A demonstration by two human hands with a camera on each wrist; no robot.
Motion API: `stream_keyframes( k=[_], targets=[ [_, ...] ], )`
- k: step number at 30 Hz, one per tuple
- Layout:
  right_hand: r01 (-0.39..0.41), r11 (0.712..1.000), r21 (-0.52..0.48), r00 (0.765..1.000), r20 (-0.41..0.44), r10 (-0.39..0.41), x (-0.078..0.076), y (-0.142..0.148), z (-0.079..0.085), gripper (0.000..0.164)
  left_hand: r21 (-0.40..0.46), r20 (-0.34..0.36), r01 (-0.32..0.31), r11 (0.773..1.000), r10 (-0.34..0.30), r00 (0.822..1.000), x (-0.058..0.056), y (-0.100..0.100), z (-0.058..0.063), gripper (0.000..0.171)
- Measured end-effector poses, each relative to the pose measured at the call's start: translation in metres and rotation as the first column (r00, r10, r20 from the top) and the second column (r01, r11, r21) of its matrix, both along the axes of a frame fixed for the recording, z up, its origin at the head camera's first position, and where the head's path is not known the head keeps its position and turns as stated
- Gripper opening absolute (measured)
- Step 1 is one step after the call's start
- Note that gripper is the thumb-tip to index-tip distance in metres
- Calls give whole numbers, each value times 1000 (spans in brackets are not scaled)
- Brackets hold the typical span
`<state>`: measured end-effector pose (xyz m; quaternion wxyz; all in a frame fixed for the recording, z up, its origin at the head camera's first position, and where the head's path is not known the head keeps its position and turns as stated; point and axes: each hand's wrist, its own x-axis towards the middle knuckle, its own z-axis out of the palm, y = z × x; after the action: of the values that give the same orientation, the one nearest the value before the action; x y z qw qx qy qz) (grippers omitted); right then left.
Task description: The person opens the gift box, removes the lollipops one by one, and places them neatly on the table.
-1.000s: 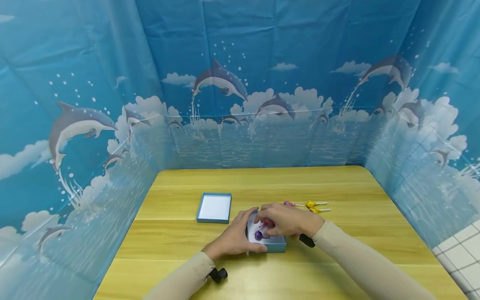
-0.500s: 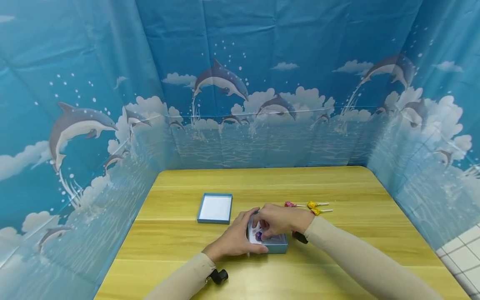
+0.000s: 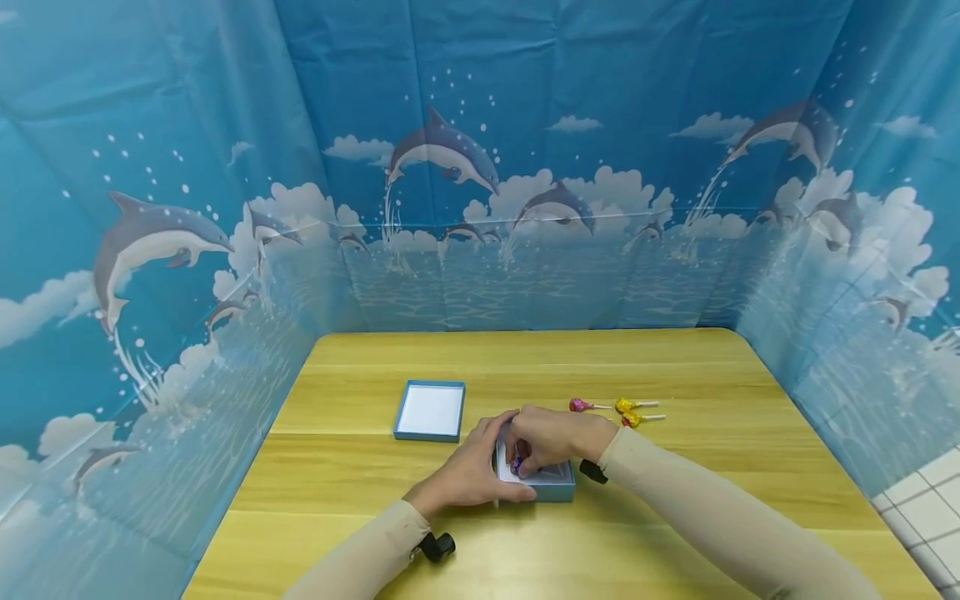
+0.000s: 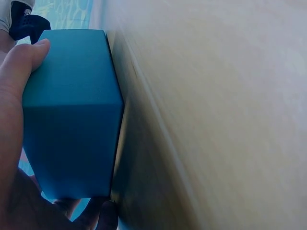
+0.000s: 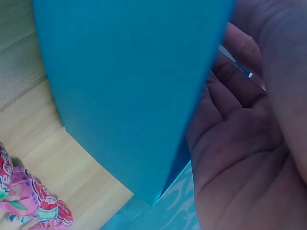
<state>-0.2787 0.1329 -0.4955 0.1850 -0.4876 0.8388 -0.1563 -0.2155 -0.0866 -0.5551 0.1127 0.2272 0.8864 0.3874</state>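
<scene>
Head view: I look forward and down, from above, across a yellow wood-grain table (image 3: 525, 554). Left wrist: I face, close and tipped sideways, the outer walls of a matte blue square box (image 3: 555, 493). Right wrist: closer still, its side. All three views share that box.
</scene>
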Motion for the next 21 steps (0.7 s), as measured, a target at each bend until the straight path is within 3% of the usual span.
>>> stream_keyframes(
  k=[21],
  targets=[
    [40, 995, -91, 999, 19, -39, 11, 13, 14, 15, 3, -16, 4, 1000, -4, 1000, 1, 0, 0, 128]
  ],
)
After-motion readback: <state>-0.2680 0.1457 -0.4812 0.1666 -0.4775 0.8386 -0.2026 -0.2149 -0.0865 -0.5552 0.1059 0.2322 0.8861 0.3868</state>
